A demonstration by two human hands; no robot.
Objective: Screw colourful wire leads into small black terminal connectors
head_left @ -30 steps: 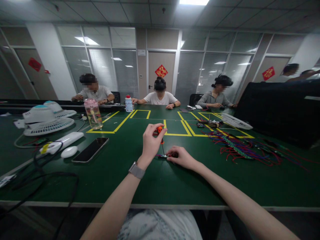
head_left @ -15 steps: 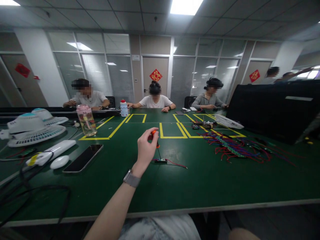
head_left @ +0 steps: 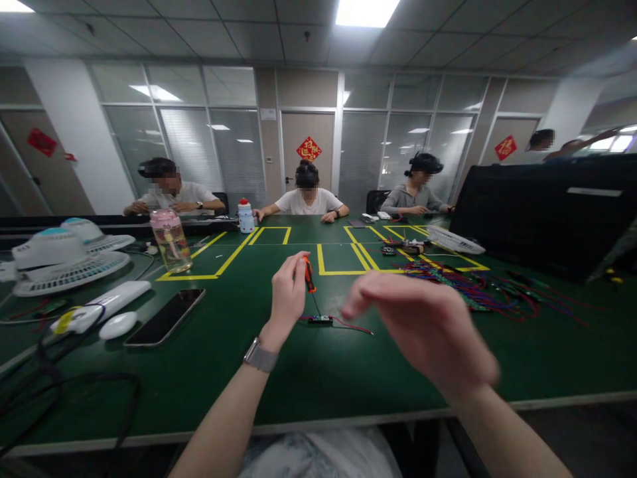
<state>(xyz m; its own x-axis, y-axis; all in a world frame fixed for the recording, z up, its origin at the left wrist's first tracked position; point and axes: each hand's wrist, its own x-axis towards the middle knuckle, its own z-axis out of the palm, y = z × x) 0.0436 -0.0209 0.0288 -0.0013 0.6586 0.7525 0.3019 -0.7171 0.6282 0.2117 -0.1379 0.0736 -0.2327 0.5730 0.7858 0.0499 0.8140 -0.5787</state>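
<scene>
My left hand is closed around the handle of an orange and black screwdriver. The screwdriver leans slightly, its thin shaft reaching down to a small dark circuit board on the green table. Red wires stick out from both ends of the board. Blurred by motion, my right hand hangs over the table just right of the board, touching nothing that I can see. Its fingers stretch toward the screwdriver, and no object shows in them.
Left of me lie a phone, a white mouse, black cables and white fans. A bottle stands behind them. Bundled wired boards and a large black case are at right. Several people sit opposite.
My right hand has come into view from the lower right. My left hand has shifted slightly left on the screwdriver, showing more of its handle. The board stays put.
</scene>
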